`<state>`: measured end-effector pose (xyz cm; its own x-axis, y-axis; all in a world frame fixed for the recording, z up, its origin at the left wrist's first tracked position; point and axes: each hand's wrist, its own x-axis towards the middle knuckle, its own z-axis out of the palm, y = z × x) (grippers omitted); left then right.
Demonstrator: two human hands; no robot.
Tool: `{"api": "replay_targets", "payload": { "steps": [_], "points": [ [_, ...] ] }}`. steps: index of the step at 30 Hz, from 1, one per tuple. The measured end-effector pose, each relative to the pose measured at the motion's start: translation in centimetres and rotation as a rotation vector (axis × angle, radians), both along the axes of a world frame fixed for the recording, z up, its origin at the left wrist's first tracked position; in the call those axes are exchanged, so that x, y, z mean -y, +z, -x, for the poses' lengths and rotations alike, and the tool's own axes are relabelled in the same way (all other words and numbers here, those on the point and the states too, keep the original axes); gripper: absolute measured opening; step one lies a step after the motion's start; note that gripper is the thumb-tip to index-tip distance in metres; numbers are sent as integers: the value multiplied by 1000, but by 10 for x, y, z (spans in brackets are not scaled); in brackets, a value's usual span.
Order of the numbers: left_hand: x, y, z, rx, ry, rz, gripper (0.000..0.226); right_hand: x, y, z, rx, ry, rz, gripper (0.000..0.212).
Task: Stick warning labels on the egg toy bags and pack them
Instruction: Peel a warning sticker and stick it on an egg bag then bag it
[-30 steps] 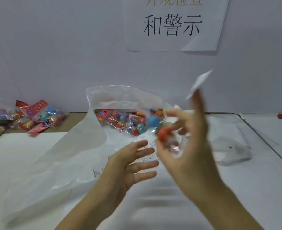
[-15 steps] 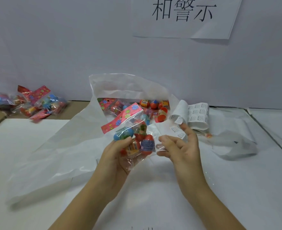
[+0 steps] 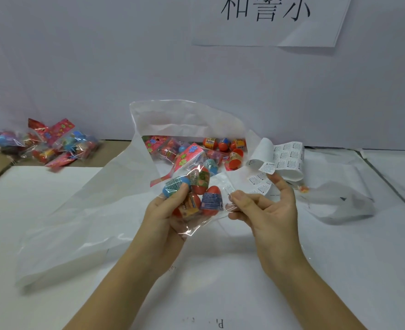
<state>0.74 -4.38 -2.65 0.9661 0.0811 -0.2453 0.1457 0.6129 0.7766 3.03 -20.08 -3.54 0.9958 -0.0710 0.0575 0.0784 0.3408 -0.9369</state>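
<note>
My left hand (image 3: 164,210) grips a clear egg toy bag (image 3: 198,195) with red and blue eggs and a pink header card, held above the table. My right hand (image 3: 265,208) pinches the bag's clear right edge with thumb and forefinger, where a small white warning label (image 3: 229,188) sits. A curled sheet of warning labels (image 3: 284,159) lies just behind my right hand. Behind the held bag, a large translucent plastic bag (image 3: 96,210) stands with its mouth open, with several egg toy bags (image 3: 220,148) inside.
A pile of egg toy bags (image 3: 58,144) lies at the far left on a brown surface. Crumpled label backing paper (image 3: 339,201) rests right of my hands. White paper covers the table (image 3: 339,270). A white wall with a printed sign (image 3: 268,20) stands behind.
One second ago my right hand waved a bag and a label in the air with my left hand open. Now my left hand holds the bag and my right pinches its edge.
</note>
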Motion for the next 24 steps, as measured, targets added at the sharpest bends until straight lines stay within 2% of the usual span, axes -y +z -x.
{"api": "replay_targets", "payload": {
  "steps": [3, 5, 7, 10, 12, 14, 15, 18, 20, 22, 24],
  "points": [
    [1, 0, 0, -22, 11, -9, 48, 0, -3, 2, 116, -62, 134, 70],
    [1, 0, 1, -20, 23, 11, 50, 3, -3, 4, 308, -90, 309, 82],
    [3, 2, 2, 18, 15, 22, 50, 5, -1, 8, 473, 20, 488, 86],
    [5, 3, 8, 77, -63, 78, 54, 2, -4, 14, 496, 278, 735, 94],
    [4, 1, 10, 98, -137, 175, 74, 1, -5, 15, 453, 267, 775, 97],
    [5, 2, 13, 120, -215, 238, 82, 0, -3, 13, 410, 176, 725, 97],
    [7, 3, 13, 122, -237, 224, 78, 1, -1, 12, 399, 118, 676, 94],
    [16, -2, 11, 60, -131, -83, 58, 4, 4, 7, 352, -23, 426, 80],
    [22, -6, 9, -28, 12, -247, 70, 5, 9, 5, 222, -5, 201, 77],
    [25, -10, 10, -31, -21, -196, 84, 3, 10, 4, 76, 90, 5, 81],
    [27, -9, 12, 51, -120, -79, 85, -1, 8, 6, -18, 185, -47, 83]
  ]
}}
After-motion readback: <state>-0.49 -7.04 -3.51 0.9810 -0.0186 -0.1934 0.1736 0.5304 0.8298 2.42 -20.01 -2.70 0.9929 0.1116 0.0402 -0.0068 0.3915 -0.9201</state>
